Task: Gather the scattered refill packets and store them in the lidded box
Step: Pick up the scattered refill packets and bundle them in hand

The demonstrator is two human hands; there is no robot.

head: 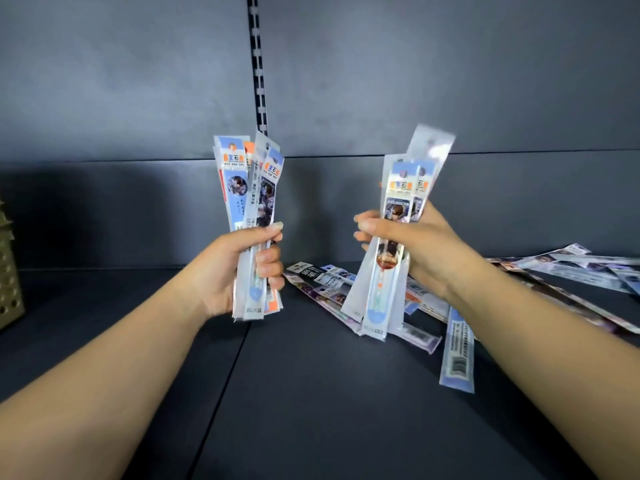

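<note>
My left hand [242, 268] grips an upright bundle of several refill packets [247, 188], long clear sleeves with blue, white and orange print. My right hand [412, 244] grips a second upright bundle of packets [403, 199], raised above the shelf; its top looks blurred. Several more loose packets [457, 355] lie scattered flat on the dark shelf [311, 393] behind and to the right of my right hand, some reaching the far right edge [571, 263]. No lidded box shows in the view.
A tan perforated object [8, 271] stands at the left edge of the shelf. A slotted upright rail [258, 64] runs down the dark back panel.
</note>
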